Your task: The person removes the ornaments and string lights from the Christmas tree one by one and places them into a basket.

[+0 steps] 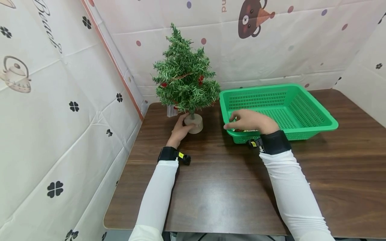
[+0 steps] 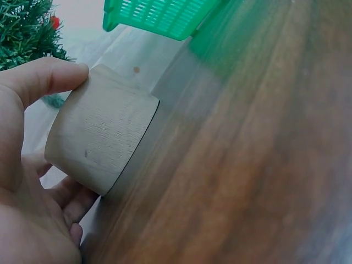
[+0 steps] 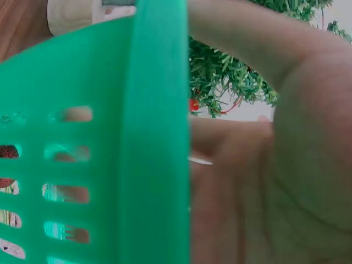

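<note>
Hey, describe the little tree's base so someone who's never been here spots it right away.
On the brown table, find the artificial tree left of the green basket. Its base sits under the branches, gripped by the left hand. Pale, round and solid, it looks nothing like the slotted basket.

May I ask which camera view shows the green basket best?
The head view: the green basket lies wholly in frame, partly covered by the right hand. The left wrist view shows a cropped part; the right wrist view, only wall and rim.
</note>
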The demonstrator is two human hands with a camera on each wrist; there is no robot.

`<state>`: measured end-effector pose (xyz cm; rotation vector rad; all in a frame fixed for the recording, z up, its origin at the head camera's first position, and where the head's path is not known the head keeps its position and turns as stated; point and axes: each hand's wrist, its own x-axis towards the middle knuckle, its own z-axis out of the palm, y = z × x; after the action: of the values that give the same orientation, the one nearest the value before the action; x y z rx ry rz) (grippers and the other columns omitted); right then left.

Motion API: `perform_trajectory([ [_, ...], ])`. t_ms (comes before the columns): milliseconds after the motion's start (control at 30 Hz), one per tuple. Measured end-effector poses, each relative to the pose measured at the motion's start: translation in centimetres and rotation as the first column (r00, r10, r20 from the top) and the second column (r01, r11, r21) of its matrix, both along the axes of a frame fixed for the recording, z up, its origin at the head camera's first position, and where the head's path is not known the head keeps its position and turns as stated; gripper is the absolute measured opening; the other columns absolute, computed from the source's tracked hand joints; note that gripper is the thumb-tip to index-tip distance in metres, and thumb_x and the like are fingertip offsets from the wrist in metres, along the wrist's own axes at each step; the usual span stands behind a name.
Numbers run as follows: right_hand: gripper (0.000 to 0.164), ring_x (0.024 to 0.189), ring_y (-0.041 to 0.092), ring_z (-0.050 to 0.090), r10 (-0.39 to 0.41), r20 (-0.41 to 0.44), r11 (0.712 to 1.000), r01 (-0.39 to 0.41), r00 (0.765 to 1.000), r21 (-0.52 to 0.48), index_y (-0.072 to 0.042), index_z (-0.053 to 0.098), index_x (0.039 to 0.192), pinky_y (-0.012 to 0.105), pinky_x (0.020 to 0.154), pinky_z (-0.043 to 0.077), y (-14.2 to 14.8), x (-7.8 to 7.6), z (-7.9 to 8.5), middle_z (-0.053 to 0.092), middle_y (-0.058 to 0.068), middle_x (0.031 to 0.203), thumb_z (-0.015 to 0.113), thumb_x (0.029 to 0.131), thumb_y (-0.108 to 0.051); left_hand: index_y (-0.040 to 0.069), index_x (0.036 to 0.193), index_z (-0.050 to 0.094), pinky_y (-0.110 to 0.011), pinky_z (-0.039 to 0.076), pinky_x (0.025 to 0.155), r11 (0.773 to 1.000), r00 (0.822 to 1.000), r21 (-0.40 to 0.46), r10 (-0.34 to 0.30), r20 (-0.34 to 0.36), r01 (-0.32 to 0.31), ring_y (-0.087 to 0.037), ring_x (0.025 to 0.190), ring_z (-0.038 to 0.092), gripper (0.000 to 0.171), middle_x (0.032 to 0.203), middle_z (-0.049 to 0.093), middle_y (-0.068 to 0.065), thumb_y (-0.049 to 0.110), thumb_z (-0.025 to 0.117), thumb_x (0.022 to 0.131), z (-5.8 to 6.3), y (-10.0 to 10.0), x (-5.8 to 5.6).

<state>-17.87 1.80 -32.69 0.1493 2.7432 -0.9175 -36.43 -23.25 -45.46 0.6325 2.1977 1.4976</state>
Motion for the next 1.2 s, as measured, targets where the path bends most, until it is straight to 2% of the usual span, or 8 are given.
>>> perform_trajectory([
  [100, 0.054, 0.073, 0.021, 0.055, 0.019, 0.078, 0.999, -0.017, 0.997, -0.027, -0.004, 0.062, 0.122, 0.033, 0.065, 0.044, -0.3, 0.0, 0.1, 0.061, 0.007, 0.081, 0.066, 0.096, -0.050, 0.029, 0.158, 0.035, -0.069, -0.013, 0.121, 1.000, 1.000, 0.001, -0.003, -0.001, 0.003, -0.034, 0.158, 0.016, 0.075, 0.167, 0.030, -0.004, 0.040, 0.073, 0.093, 0.0, 0.0, 0.0],
  [200, 0.047, 0.063, 0.016, 0.046, 0.012, 0.081, 0.999, -0.009, 0.997, -0.035, -0.005, 0.063, 0.112, 0.031, 0.062, 0.040, -0.5, -0.1, 0.1, 0.050, 0.000, 0.067, 0.067, 0.096, -0.049, 0.030, 0.157, 0.036, -0.069, -0.014, 0.121, 1.000, 1.000, 0.003, -0.005, 0.001, 0.005, -0.035, 0.158, 0.016, 0.074, 0.167, 0.031, -0.004, 0.040, 0.072, 0.094, 0.0, -0.1, 0.0],
  [467, 0.046, 0.052, 0.013, 0.033, 0.043, 0.004, 0.999, -0.043, 0.999, 0.009, -0.011, 0.054, 0.071, 0.030, 0.057, 0.035, -1.0, -0.8, -0.6, 0.035, -0.006, 0.055, 0.064, 0.099, -0.046, 0.032, 0.157, 0.036, -0.069, -0.014, 0.121, 1.000, 1.000, 0.002, -0.002, -0.003, 0.002, -0.035, 0.158, 0.016, 0.073, 0.167, 0.030, -0.005, 0.040, 0.072, 0.093, 0.0, -0.1, 0.0],
  [600, 0.043, 0.061, 0.015, 0.043, 0.020, -0.040, 0.998, -0.017, 0.999, 0.058, -0.002, 0.069, 0.097, 0.033, 0.065, 0.040, -1.5, -1.1, -0.8, 0.051, 0.001, 0.073, 0.062, 0.100, -0.045, 0.033, 0.157, 0.036, -0.069, -0.015, 0.121, 1.000, 1.000, 0.005, -0.009, 0.004, 0.009, -0.035, 0.158, 0.015, 0.073, 0.168, 0.028, -0.004, 0.040, 0.072, 0.093, -0.1, -0.1, 0.0],
  [700, 0.056, 0.077, 0.020, 0.052, -0.011, -0.050, 0.997, 0.014, 0.999, 0.073, 0.004, 0.064, 0.129, 0.037, 0.074, 0.043, -1.8, -1.1, -0.9, 0.063, 0.013, 0.106, 0.061, 0.100, -0.045, 0.034, 0.157, 0.036, -0.068, -0.016, 0.121, 1.000, 1.000, 0.008, -0.016, 0.013, 0.016, -0.033, 0.158, 0.014, 0.072, 0.168, 0.027, -0.002, 0.039, 0.072, 0.094, -0.1, -0.1, 0.0],
  [767, 0.062, 0.086, 0.024, 0.055, -0.021, -0.052, 0.997, 0.025, 0.998, 0.076, 0.006, 0.059, 0.136, 0.040, 0.078, 0.044, -1.9, -1.2, -1.0, 0.062, 0.018, 0.126, 0.061, 0.101, -0.045, 0.035, 0.157, 0.035, -0.067, -0.017, 0.121, 1.000, 1.000, 0.009, -0.021, 0.020, 0.021, -0.032, 0.159, 0.014, 0.072, 0.169, 0.026, -0.001, 0.040, 0.071, 0.095, -0.1, -0.1, 0.0],
  [1033, 0.066, 0.108, 0.032, 0.061, -0.026, -0.044, 0.996, 0.029, 0.999, 0.087, 0.005, 0.056, 0.139, 0.046, 0.087, 0.051, -1.6, -1.3, -1.0, 0.058, 0.025, 0.141, 0.061, 0.100, -0.048, 0.036, 0.157, 0.034, -0.065, -0.018, 0.121, 1.000, 1.000, 0.011, -0.026, 0.013, 0.026, -0.031, 0.159, 0.013, 0.072, 0.169, 0.026, 0.001, 0.043, 0.070, 0.095, 0.0, -0.1, 0.1],
  [1200, 0.067, 0.100, 0.027, 0.063, -0.026, -0.052, 0.994, 0.031, 0.998, 0.105, 0.003, 0.057, 0.139, 0.044, 0.085, 0.051, -1.5, -1.2, -0.7, 0.064, 0.021, 0.132, 0.061, 0.099, -0.050, 0.034, 0.156, 0.035, -0.067, -0.016, 0.121, 1.000, 1.000, -0.002, -0.010, 0.015, 0.010, -0.033, 0.159, 0.014, 0.072, 0.168, 0.026, -0.002, 0.041, 0.071, 0.094, 0.0, 0.0, 0.0],
])
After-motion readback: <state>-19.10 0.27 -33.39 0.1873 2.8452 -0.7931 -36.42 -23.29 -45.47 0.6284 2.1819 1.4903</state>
